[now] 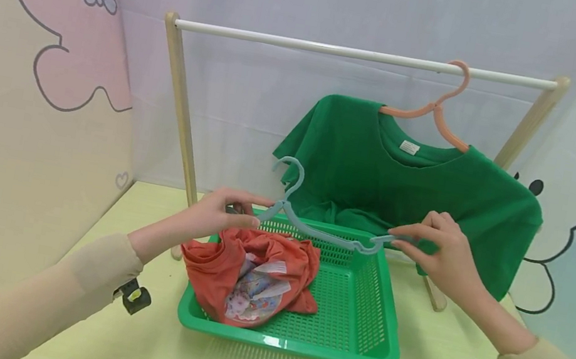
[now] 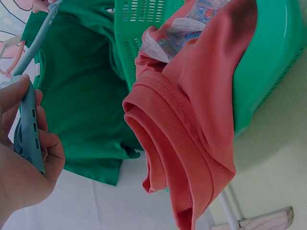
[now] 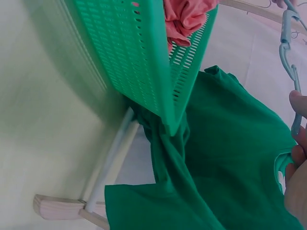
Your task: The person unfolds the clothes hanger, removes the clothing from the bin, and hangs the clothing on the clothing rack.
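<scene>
A blue-grey hanger (image 1: 313, 232) is held above the basket, its hook pointing up. The left hand (image 1: 214, 213) grips one arm of it between thumb and fingers; in the left wrist view that hand (image 2: 33, 148) curls around the slotted hanger arm (image 2: 29, 124). At the other end, the right hand (image 1: 438, 252) pinches the hanger's tip; the right wrist view shows its fingers partly at the frame's edge. Below lies a crumpled red garment (image 1: 270, 284) with a printed patch, in the left part of the green basket (image 1: 288, 346), one part draped over the rim.
Behind the basket stands a rack with a white bar (image 1: 310, 46) and wooden legs (image 1: 180, 104). A green T-shirt (image 1: 350, 152) hangs there at the right on an orange hanger (image 1: 447, 130). Curtains with cartoon drawings flank the pale yellow table (image 1: 123, 342).
</scene>
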`<state>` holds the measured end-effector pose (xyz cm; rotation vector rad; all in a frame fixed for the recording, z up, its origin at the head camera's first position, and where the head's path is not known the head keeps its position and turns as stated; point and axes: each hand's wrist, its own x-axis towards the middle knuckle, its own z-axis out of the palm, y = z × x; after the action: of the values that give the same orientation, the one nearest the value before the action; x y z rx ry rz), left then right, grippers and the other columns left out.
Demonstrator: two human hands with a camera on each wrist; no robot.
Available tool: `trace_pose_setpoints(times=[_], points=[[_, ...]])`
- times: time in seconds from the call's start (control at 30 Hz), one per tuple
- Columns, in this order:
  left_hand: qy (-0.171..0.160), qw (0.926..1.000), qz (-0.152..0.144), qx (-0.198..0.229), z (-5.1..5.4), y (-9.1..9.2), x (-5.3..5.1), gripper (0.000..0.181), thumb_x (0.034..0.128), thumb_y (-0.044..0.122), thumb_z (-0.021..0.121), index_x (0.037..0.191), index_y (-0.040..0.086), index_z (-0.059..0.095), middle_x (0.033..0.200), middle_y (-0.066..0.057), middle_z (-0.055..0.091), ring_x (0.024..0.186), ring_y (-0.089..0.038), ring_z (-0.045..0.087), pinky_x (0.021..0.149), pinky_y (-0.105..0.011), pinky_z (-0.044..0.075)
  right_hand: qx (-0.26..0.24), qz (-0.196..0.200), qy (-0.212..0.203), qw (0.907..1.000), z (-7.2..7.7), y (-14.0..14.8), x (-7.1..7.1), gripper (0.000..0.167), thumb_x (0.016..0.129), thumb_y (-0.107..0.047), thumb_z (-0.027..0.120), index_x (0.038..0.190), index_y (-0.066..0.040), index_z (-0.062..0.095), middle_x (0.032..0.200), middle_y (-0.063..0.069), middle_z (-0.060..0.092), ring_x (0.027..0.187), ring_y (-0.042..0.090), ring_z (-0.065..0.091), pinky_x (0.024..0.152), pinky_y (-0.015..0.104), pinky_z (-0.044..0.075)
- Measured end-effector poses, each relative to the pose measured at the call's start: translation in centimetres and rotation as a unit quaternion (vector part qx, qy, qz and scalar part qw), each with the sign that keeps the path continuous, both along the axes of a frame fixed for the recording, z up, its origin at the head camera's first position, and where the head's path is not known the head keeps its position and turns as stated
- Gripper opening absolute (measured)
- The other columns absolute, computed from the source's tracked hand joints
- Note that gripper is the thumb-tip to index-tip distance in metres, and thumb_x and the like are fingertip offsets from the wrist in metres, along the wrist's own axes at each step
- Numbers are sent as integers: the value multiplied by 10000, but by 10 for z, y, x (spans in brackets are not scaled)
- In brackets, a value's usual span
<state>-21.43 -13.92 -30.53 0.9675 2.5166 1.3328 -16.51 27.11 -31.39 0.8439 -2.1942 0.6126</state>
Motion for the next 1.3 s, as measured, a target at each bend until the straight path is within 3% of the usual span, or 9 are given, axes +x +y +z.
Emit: trace_pose_setpoints(times=[0.13,0.37,0.57,0.73,0.9,1.3], points=[[-64,10000,23,55,0,0,0,437,928,164,682,1360,180,615,853,-67,676,749,-189,577,631,-288,480,-147,-194,-418,9988,-9,0,6,351,681,64,831,960,-145,791,712,-115,418,727,-15,347,622,186,303],[-162,9996,137,161,0,0,-1,438,937,166,677,1369,185,608,826,-43,646,708,-167,535,594,-267,467,-402,-406,-1039,9929,-20,-3,15,275,775,-10,803,993,-175,767,729,-126,498,746,18,487,643,147,389],[-139,9997,141,105,-2,2,-2,431,927,172,689,1352,191,623,838,-62,664,733,-174,558,628,-307,473,-362,-239,-1176,9921,-22,-5,16,310,794,-8,787,1038,-197,750,790,-141,534,790,5,470,686,132,398],[-214,9996,202,-47,-2,8,0,434,920,230,701,1344,285,624,886,-66,693,812,-194,606,706,-341,478,-416,-40,-1417,9890,-19,-17,18,374,818,-44,781,1161,-173,708,905,-114,597,850,14,485,733,141,422],[-134,9999,99,-41,-4,14,-1,435,921,226,704,1346,267,625,889,-68,698,791,-182,595,668,-310,474,-478,39,-1695,9844,-16,-32,21,439,843,-82,773,1244,-217,656,946,-54,630,852,39,531,733,161,453],[-33,9999,-119,52,-6,20,0,429,932,192,685,1356,208,620,893,-90,698,806,-250,569,657,-291,451,-638,-439,-2452,9664,-12,-44,27,169,913,-160,714,1062,-239,721,830,-81,626,749,83,504,642,228,425]])
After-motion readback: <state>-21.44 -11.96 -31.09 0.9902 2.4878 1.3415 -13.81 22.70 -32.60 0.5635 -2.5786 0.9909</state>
